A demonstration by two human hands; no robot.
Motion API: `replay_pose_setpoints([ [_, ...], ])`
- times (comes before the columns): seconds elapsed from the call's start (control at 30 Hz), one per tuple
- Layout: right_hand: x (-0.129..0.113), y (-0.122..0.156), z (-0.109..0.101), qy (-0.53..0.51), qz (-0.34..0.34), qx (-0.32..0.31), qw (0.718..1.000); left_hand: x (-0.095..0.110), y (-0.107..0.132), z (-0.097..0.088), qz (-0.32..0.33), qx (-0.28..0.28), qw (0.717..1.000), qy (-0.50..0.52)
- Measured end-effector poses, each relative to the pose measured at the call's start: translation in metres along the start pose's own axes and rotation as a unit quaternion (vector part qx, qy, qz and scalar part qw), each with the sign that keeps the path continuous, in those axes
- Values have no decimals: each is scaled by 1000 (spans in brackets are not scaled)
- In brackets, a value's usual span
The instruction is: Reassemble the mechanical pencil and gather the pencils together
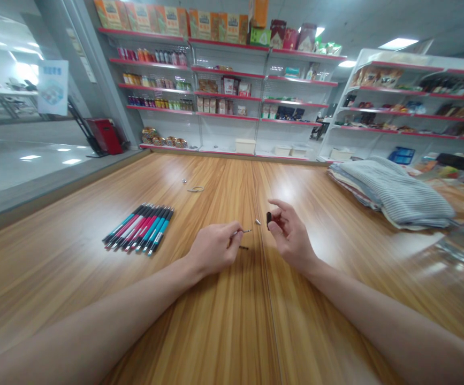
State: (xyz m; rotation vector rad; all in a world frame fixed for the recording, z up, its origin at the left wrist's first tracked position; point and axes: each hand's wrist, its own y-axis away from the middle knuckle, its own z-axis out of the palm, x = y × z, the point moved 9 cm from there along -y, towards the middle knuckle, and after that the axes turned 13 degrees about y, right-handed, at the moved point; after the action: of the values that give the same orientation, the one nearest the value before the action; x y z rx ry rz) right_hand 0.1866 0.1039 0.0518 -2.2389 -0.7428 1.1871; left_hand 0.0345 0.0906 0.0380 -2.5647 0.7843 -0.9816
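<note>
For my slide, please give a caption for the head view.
Left hand holds a thin pen refill, right hand a dark pen part, beside a row of pens on a wooden table.

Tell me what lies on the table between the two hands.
In the head view, a small metal tip lies on the table between left hand and right hand.

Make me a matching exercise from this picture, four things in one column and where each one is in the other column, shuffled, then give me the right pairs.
Things:
1. Row of pens
2. Thin pen refill
3. Dark red pen barrel
4. Folded cloths

Places:
A. Pinched in the right hand
B. Stacked at the table's right side
C. Lying side by side on the wooden table, left of the hands
D. Pinched in the left hand

Pairs: 1-C, 2-D, 3-A, 4-B
</note>
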Motion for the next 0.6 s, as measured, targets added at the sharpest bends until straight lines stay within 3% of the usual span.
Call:
replay_pose_setpoints([
  [0.23, 15, 3, 8, -139, 90, -10, 986, 3, 1, 0, 14, -3, 1000, 5],
  [0.6, 14, 8, 16, -101, 109, -64, 987, 6, 2, 1, 28, -3, 999, 35],
])
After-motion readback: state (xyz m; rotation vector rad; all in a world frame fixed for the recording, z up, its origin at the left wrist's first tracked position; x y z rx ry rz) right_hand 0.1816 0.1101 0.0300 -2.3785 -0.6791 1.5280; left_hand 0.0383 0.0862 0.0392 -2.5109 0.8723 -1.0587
